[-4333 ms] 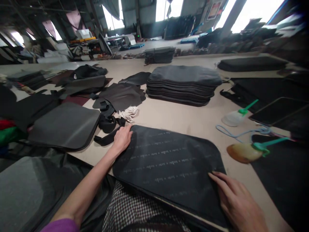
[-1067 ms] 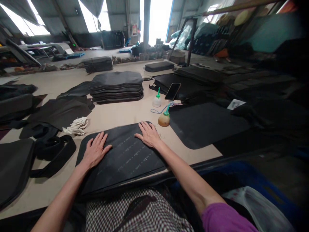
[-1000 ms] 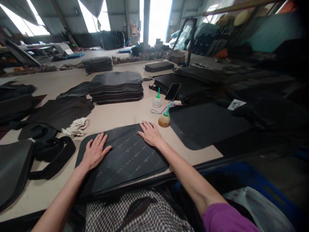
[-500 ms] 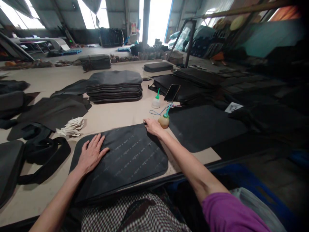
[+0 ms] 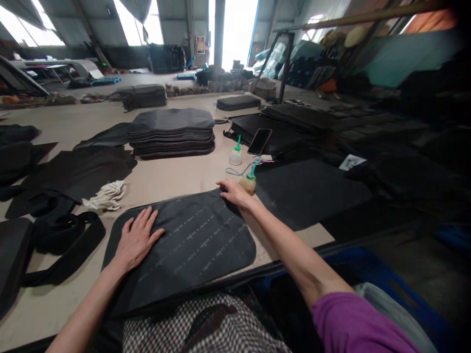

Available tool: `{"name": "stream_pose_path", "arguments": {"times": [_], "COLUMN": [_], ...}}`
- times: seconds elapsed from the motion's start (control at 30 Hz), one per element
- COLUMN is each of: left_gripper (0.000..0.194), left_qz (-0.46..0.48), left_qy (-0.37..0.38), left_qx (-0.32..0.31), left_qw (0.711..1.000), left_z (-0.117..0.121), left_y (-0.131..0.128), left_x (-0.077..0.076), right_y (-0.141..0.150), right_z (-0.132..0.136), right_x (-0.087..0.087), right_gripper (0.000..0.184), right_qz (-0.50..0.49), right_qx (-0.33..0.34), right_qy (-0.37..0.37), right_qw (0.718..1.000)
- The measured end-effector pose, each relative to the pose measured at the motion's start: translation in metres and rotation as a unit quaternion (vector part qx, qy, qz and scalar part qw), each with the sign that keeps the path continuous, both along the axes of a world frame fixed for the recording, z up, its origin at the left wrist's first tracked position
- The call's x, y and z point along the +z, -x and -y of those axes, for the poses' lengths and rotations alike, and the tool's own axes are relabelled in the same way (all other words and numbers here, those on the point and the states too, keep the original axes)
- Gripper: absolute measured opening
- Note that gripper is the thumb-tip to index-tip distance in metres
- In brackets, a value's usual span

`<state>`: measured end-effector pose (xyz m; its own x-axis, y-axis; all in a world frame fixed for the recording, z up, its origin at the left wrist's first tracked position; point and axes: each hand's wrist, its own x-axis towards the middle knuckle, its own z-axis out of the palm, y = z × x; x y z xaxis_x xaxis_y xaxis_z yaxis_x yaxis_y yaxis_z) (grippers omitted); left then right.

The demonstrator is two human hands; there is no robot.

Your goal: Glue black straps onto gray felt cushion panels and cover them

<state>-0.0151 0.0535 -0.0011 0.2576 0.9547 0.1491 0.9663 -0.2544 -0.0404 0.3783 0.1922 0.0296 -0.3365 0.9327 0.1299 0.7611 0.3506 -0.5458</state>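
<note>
A black panel (image 5: 195,245) with rounded corners and rows of pale printed lettering lies on the table in front of me. My left hand (image 5: 138,238) rests flat on its left part, fingers spread. At the far right corner of the panel is my right hand (image 5: 234,192), its fingers reaching along the far edge; the fingertips there are small and partly hidden. Just beside that hand stands a squat bottle of brownish liquid (image 5: 248,185) with a green spout. Behind it is a paler bottle (image 5: 235,156), also green-spouted.
A tall stack of dark panels (image 5: 171,135) stands farther back. Crumpled white gloves or cloth (image 5: 106,196) and a black strap (image 5: 69,260) lie at left. A phone (image 5: 260,141) rests against dark pieces at right, near a blue cord (image 5: 237,171). Another black sheet (image 5: 312,193) covers the right side.
Both hands keep nearly the same places on the panel. The whole view has shifted slightly, with the scene sliding a little to the left.
</note>
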Motion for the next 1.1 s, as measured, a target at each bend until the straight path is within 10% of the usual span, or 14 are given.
{"name": "stream_pose_path", "arguments": {"times": [0.37,1.1], "left_gripper": [0.067,0.071], "left_qz": [0.004,-0.02], "left_qy": [0.003,0.053], "left_qx": [0.001,0.021], "left_qw": [1.0,0.998], "left_z": [0.0,0.002], "left_y": [-0.001,-0.003], "left_x": [0.0,0.014], "right_y": [-0.001,0.023], "right_z": [-0.01,0.004], "right_x": [-0.013,0.016], "right_gripper": [0.039,0.033], "right_qz": [-0.104,0.104], "right_qx": [-0.097,-0.2], "right_qy": [0.07,0.12], "right_qw": [0.987,0.967]}}
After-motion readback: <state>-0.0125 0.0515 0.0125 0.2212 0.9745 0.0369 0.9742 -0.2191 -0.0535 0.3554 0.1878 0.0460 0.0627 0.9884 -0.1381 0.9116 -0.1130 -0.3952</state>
